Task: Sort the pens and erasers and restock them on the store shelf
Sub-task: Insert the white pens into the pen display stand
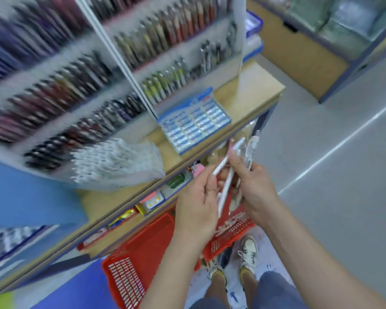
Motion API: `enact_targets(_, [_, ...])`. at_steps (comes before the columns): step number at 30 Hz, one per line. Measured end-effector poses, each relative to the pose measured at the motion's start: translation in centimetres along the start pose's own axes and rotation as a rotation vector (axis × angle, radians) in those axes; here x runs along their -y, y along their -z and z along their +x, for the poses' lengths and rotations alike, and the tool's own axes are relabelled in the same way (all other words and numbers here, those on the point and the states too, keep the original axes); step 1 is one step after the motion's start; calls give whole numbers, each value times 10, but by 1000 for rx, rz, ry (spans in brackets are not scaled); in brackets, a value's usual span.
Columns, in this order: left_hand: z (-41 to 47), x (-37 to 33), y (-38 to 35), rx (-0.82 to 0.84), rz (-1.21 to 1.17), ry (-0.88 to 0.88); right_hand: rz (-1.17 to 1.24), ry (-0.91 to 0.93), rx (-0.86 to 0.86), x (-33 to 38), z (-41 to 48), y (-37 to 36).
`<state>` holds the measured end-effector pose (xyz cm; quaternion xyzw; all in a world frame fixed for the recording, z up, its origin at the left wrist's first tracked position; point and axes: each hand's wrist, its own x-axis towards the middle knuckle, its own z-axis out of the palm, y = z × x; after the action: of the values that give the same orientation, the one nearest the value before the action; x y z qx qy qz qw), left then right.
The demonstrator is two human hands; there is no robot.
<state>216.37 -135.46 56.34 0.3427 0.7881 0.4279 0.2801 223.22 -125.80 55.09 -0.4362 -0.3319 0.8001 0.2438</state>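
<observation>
Head view at a stationery shelf [254, 85]: the left hand [196, 197] pinches one white pen [238, 144] by its lower end, the barrel pointing toward 1 o'clock from the fingers. The right hand [256, 186] grips a bundle of pens [253, 146], fanned toward 12 o'clock above its knuckles. A blue eraser box [194, 121] sits on the ledge at 11 o'clock from both hands; a red basket [143, 241] lies at 7 o'clock.

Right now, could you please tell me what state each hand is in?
Left hand: closed, pinching a white pen at its lower end.
Right hand: closed, gripping a bundle of pens.
</observation>
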Motion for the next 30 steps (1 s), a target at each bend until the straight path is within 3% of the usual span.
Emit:
enact_targets(4, [-4,-8,57,-83,21,0,71,12,86,24,-5,-27])
enact_targets(9, [-14,-8,114,-87,-30,35,-84,-18,225,29,-13,-54])
enact_targets(15, [-23,-4,165,-182,-477,315,-215,78,390,15,-11,-76])
enact_targets(19, [-26,1,182,-87,-556,342,-243,134,318,-1,-6,-83])
enact_targets(26, [-20,6,196,-202,-248,226,-445,68,379,-9,6,-99])
enact_targets(30, [-11,3,211,-423,-93,253,-575,49,263,-23,30,-105])
